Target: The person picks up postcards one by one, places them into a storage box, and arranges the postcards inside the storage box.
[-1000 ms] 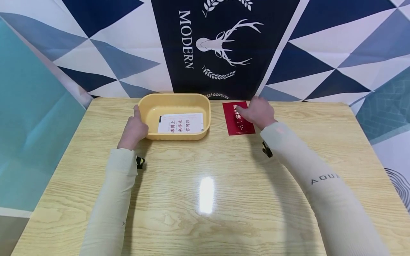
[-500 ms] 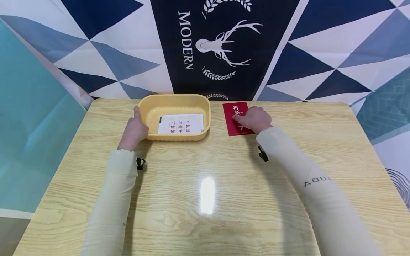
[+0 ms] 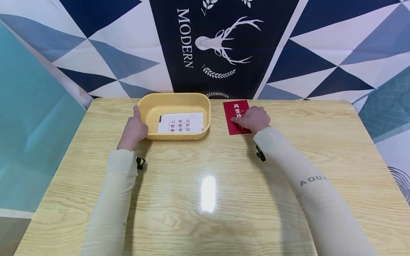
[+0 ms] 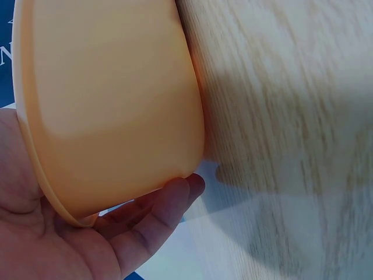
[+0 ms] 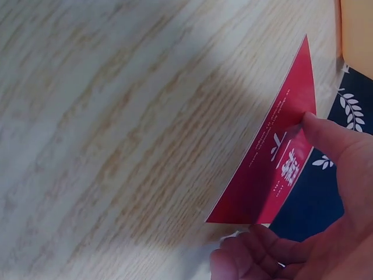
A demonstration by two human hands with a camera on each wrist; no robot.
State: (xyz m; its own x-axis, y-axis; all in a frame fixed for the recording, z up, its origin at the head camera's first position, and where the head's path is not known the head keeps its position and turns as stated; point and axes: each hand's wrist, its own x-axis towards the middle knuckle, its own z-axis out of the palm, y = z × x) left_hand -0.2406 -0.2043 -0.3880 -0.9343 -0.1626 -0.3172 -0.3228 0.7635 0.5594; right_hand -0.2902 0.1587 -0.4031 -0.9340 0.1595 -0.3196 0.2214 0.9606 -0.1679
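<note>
**Red card under the right hand, beside the tray**

Right hand (image 3: 254, 119) on the flat red rectangular paper card (image 3: 235, 110), thumb and curled fingers pinching its near right edge. Card on the light wooden table (image 3: 205, 185), just right of the shallow yellow plastic tray (image 3: 174, 101), long axis pointing away from the person. Much nearer to the right hand than to the left.

Left hand (image 3: 134, 129) cupping the tray's left end, fingers curled around the wall. Inside the tray, a white printed paper card (image 3: 180, 123).

Only in the right wrist view: card edge (image 5: 274, 157) lifted off the table. From the head view, looks flat.
</note>
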